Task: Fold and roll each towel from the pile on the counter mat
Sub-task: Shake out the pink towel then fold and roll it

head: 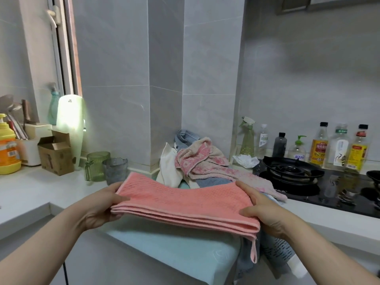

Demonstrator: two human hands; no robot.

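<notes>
My left hand [104,204] and right hand [265,210] each grip one end of a folded pink towel [185,202], fingers curled round its layered edges, holding it level just above the pale mat [174,249] on the counter. A hanging loop dangles from the towel's near right corner. Behind it the pile [205,163] of unfolded towels sits against the tiled wall, beside the stove [292,171].

Soft daylight from the window [67,58] at left — edges bend, slightly blurred.
</notes>
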